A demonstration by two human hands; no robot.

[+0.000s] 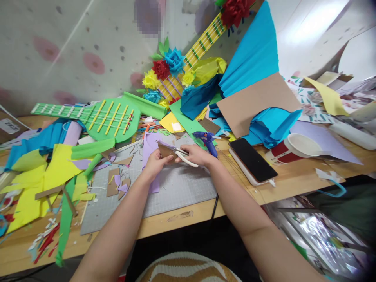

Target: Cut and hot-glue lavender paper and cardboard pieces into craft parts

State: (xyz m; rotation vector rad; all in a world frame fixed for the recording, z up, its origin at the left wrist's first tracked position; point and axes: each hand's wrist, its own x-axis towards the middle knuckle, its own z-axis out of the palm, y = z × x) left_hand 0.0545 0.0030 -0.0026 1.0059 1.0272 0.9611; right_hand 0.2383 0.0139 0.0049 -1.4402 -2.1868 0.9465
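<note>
My left hand (158, 162) pinches a small piece of brown cardboard (166, 152) above the grey cutting mat (182, 196). White-handled scissors (188, 158) are gripped in my right hand (197, 154), and their blades lie against the cardboard's upper edge. Whether the blades are parted I cannot tell. Beneath my left hand lies a sheet of purple paper (151, 143). A blue hot glue gun (207, 141) stands just beyond my right hand. Cardboard and purple offcuts (113, 183) are scattered on the mat left of my hands.
A green paper lute (113, 117) lies at back left; a yellow guitar (202, 39) with paper flowers leans on the wall. Blue crepe paper (255, 55) and a cardboard sheet (255, 102) stand behind. Right are a phone (252, 159) and paper cup (296, 149); left, yellow paper (58, 162).
</note>
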